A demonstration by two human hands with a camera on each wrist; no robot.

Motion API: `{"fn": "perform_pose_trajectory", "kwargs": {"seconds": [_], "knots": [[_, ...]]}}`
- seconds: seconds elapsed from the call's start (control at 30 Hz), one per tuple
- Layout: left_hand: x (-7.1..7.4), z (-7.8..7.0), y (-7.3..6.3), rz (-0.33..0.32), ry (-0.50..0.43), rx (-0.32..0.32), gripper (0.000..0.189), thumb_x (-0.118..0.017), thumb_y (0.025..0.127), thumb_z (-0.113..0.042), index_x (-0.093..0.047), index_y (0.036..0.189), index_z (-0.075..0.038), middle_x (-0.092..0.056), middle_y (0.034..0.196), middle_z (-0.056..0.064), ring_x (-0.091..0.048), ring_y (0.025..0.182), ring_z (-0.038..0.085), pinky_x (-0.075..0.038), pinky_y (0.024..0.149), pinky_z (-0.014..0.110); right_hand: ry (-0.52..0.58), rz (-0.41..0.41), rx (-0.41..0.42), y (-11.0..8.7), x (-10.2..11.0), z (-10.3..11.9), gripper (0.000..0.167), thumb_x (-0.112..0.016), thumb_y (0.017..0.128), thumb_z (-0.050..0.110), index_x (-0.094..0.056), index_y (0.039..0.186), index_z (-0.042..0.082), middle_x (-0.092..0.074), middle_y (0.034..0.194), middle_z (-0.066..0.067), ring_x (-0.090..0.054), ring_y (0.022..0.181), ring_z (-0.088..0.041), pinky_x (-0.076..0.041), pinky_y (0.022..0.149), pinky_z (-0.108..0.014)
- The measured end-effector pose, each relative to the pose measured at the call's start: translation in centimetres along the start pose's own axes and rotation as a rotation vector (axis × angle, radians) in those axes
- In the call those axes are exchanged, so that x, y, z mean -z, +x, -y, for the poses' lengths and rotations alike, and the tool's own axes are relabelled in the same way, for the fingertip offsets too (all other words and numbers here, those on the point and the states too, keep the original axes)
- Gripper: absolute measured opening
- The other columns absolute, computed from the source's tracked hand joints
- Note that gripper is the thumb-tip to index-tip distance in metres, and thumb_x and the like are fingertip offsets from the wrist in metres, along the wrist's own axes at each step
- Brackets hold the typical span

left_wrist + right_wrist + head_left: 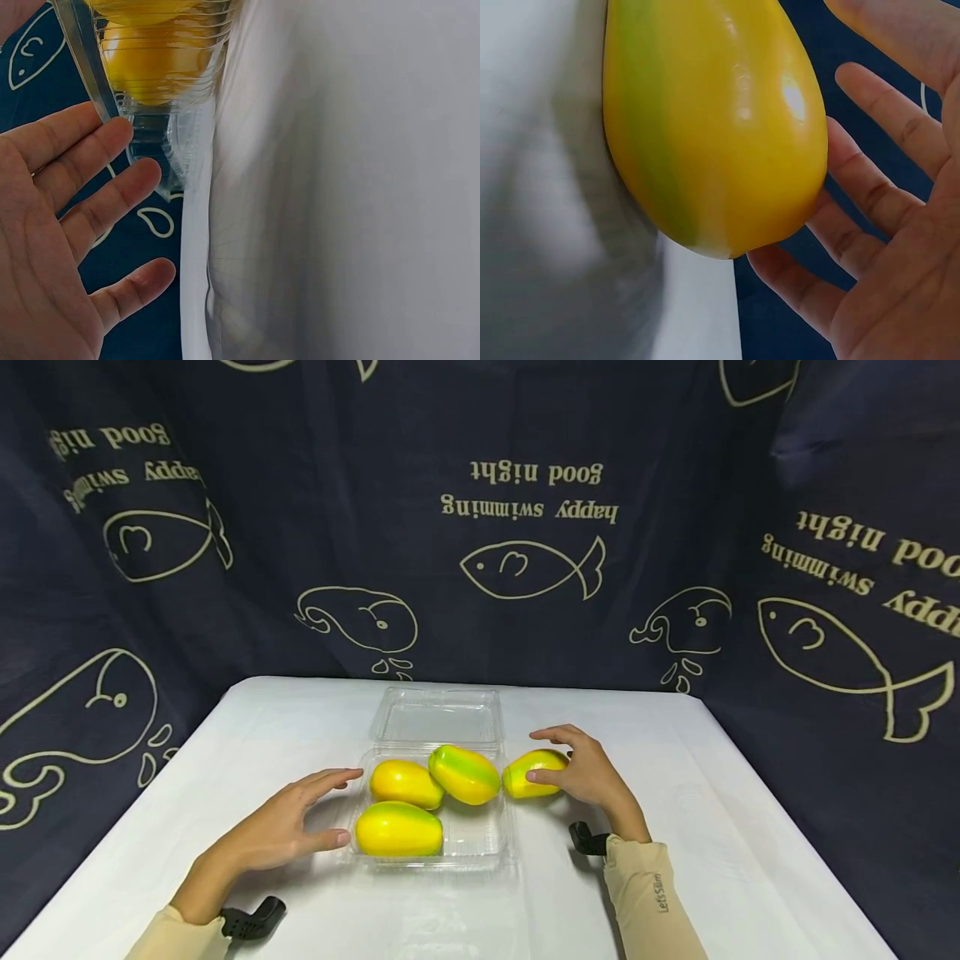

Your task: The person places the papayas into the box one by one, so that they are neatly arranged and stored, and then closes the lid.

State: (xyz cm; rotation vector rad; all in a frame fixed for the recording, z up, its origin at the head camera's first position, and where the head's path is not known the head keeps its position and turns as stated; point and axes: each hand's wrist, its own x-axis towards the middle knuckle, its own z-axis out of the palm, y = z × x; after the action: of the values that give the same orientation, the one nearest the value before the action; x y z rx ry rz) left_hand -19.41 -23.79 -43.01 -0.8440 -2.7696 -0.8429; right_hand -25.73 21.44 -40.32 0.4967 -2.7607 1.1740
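A clear plastic clamshell box lies with its lid folded back. Inside are two yellow papayas, one at the front and one behind it. A third papaya, streaked green, leans across the box's right side. My left hand hovers at the box's left edge, fingers and thumb spread, holding nothing. Outside the box on the right, another papaya rests on the table. Around it is my right hand, thumb at its near side and fingers loosely extended; firm contact cannot be made out.
A white cloth covers the table. Dark blue fabric printed with fish and lettering hangs behind and at both sides. Each wrist wears a black device, one at the left and one at the right.
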Motion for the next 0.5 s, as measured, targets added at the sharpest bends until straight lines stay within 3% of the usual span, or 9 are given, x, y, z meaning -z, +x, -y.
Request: {"fn": "perform_pose_trajectory", "kwargs": {"seconds": [0.5], "knots": [[0.01,-0.11,0.02,0.000,-0.008,0.004,0.077,-0.077,0.083,-0.048,-0.047,0.150,-0.024,-0.051,0.150,-0.002,-0.051,0.137,0.029,-0.044,0.105,0.061,0.023,0.020,0.068,0.09,-0.48,-0.58,0.061,-0.093,0.068,0.032,-0.071,0.124,0.021,-0.063,0.131,0.003,-0.055,0.129,-0.025,-0.045,0.109,-0.052]]}}
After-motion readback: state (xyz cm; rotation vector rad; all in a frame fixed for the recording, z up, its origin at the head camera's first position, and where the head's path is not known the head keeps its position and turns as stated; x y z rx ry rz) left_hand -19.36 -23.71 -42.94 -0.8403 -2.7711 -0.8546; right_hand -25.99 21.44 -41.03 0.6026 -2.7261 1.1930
